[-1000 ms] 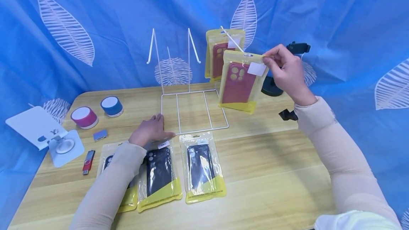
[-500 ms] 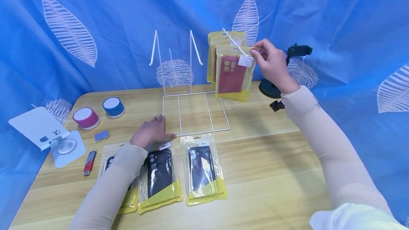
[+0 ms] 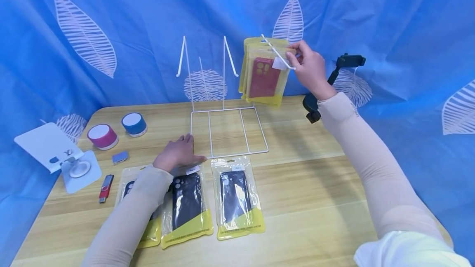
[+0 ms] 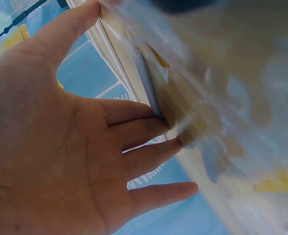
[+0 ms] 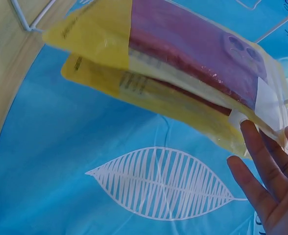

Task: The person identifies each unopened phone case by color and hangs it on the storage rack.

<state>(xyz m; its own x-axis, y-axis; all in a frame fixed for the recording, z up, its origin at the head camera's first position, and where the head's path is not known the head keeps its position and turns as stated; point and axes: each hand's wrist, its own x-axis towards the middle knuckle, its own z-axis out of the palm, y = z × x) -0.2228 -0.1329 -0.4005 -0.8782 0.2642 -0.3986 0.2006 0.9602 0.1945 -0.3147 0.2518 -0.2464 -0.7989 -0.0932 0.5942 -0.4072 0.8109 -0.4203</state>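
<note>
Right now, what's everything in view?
Wire rack: one, white, back centre.
Hung bagged cases: at least two, reddish, right rack arm.
Flat bagged cases: three, dark, before rack.
Cylinders: two, pink and blue, back left.
Small block: one, bluish, before cylinders.
USB stick: one, red and dark, left.
Folding stand: one, white, far left.
Phone holder: one, black, back right.
Curtain: one, blue, white-leafed, behind.
Table: one, wood-coloured, below.
Left hand: one, beige-sleeved, at rack's front left.
Right hand: one, beige-sleeved, holding a hung bag.
</note>
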